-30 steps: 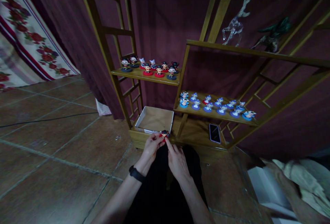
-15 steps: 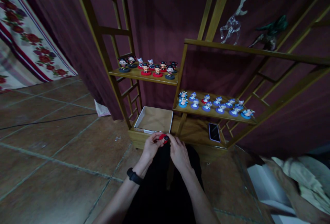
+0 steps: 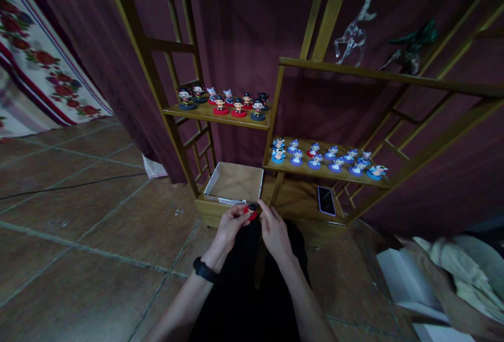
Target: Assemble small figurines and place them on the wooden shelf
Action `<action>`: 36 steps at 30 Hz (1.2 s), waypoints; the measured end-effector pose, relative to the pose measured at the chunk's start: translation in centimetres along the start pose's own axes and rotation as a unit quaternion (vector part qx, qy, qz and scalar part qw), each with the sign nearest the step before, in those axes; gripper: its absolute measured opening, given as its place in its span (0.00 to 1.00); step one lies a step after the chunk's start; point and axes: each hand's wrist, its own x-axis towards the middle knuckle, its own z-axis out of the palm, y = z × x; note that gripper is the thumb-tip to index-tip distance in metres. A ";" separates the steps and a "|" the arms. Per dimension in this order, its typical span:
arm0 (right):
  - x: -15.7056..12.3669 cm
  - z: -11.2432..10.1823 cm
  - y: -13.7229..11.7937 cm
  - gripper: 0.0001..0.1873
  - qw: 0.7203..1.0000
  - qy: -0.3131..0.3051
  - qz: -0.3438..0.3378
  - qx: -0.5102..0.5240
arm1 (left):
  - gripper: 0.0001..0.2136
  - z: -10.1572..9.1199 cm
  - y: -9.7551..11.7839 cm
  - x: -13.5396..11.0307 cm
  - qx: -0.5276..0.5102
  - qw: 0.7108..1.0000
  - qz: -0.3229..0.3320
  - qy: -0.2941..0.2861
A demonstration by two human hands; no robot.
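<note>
Pinched in my left hand point(image 3: 233, 222) is a small figurine point(image 3: 252, 210) with black hair and a red base. It is upright, its face turned partly toward me. At its right side is my right hand point(image 3: 272, 224), index finger stretched out with its tip at the figurine's hair; whether it touches I cannot tell. Behind my hands stands a shallow open cardboard box point(image 3: 234, 180) with white sides. Similar black-haired figurines point(image 3: 238, 106) with red or dark bases stand in rows on the upper left shelf point(image 3: 216, 119).
Several blue and purple figurines point(image 3: 315, 161) fill the lower right shelf point(image 3: 331, 172). Below it a phone point(image 3: 326, 200) lies on the bottom board. A clear deer ornament point(image 3: 354, 34) and a dark green ornament point(image 3: 413, 50) stand on the top shelf. White boxes point(image 3: 409, 279) are at the right.
The figurine in my left hand has been turned more upright, so its face and base show. My right index finger has straightened beside its head.
</note>
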 end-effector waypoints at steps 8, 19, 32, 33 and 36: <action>-0.7 1.1 -0.7 0.33 0.993 -0.036 -0.017 -0.111 | 0.18 0.1 0.0 0.1 0.021 0.999 0.023 0.004; -1.8 1.6 -0.8 0.33 0.985 -0.062 -0.042 -0.156 | 0.11 0.0 -0.1 0.2 -0.055 0.998 -0.035 -0.006; -0.9 0.8 -0.5 0.31 0.995 -0.041 -0.007 -0.089 | 0.14 0.0 -0.2 -0.1 -0.015 1.000 -0.019 0.000; -0.8 0.7 -0.4 0.31 0.997 -0.039 -0.002 -0.073 | 0.15 0.1 -0.2 -0.2 -0.004 1.000 -0.010 -0.001; -0.7 0.6 -0.2 0.29 0.999 -0.031 0.008 -0.034 | 0.17 0.1 0.0 -0.3 0.021 1.000 0.005 -0.005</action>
